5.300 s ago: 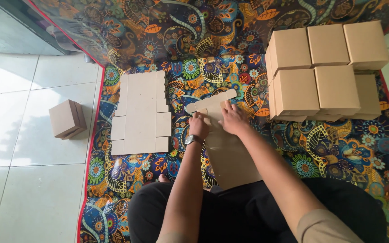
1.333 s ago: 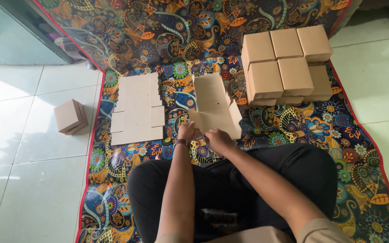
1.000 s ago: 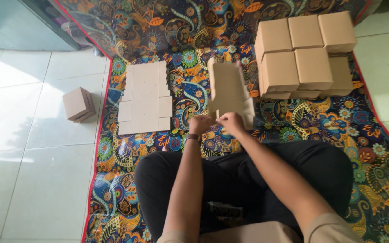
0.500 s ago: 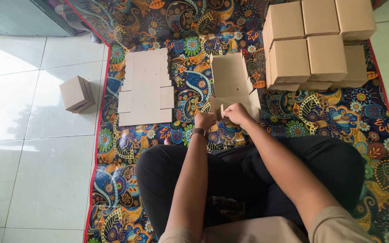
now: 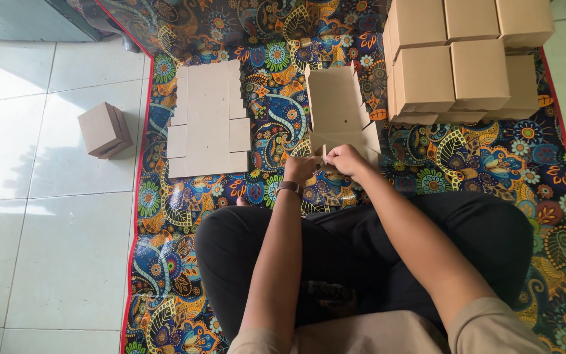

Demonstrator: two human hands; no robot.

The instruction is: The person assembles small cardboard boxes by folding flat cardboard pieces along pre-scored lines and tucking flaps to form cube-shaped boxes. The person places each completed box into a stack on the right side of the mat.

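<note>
I note a patterned mat [image 5: 492, 170] over white floor tiles [image 5: 47, 249]. My left hand [image 5: 301, 169] and right hand [image 5: 345, 159] pinch the half-folded cardboard box [image 5: 335, 108] flaps, fingers closed.

A colourful paisley-patterned mat [image 5: 244, 26] with a red edge lies on a pale tiled floor [image 5: 40, 249], sunlit in patches on the left.
</note>
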